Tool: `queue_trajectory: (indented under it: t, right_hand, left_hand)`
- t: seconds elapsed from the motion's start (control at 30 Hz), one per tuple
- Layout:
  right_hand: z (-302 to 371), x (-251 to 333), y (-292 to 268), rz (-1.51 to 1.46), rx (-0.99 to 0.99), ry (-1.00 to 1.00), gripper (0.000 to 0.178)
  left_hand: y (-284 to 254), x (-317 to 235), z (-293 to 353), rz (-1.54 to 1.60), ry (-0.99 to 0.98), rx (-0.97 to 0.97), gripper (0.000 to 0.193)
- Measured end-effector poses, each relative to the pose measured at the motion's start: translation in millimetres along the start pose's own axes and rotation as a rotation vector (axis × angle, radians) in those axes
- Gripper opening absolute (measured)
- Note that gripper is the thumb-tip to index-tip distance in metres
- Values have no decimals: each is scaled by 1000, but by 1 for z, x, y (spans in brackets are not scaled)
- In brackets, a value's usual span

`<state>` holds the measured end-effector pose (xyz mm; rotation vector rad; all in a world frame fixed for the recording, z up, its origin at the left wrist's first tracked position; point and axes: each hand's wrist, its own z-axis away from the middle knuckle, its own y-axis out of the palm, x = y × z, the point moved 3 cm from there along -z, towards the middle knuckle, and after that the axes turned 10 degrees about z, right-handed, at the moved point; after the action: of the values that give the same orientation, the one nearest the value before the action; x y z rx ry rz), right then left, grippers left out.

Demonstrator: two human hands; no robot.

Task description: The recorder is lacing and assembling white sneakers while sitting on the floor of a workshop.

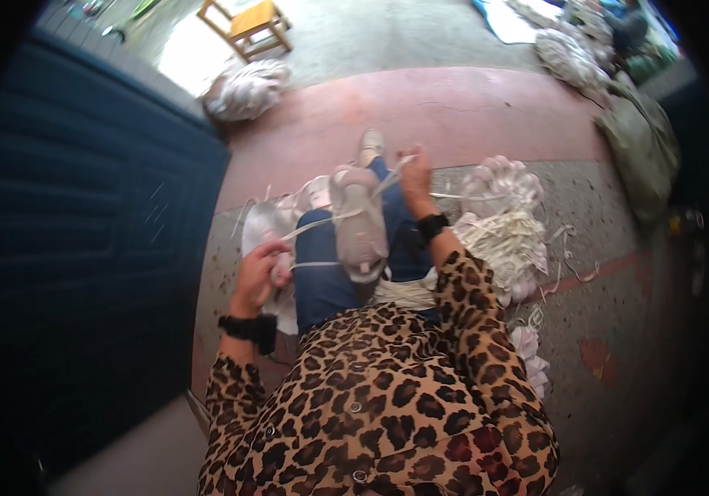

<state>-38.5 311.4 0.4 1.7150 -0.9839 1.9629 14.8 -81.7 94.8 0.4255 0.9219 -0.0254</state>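
Observation:
A pale pinkish-white shoe rests across my thighs, its heel end toward me. My left hand, left of the shoe, is closed on a white shoelace that runs slantwise to the shoe. My right hand, beyond the shoe's right side, pinches another stretch of lace drawn up and away from it. A second strand passes between my left hand and the shoe's near part. On my lap, just this side of the shoe, lies a bundle of white laces.
More pale shoes sit beside my left leg. To my right, a heap of shoes carries a pile of loose laces. A dark blue door stands at left. Farther off are a wooden chair, a shoe bundle and a greenish sack.

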Motion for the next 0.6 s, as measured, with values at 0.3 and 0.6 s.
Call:
queue_trajectory:
  t: [0.3,0.6]
  right_hand:
    - [-55,48,-87,446,-488,-287,54]
    - [-118,-45,-348,-984,191,261,27]
  left_hand:
    - [58,92,-64,-672,19,-67,38]
    - [-17,-37,-31,448,190,19,24]
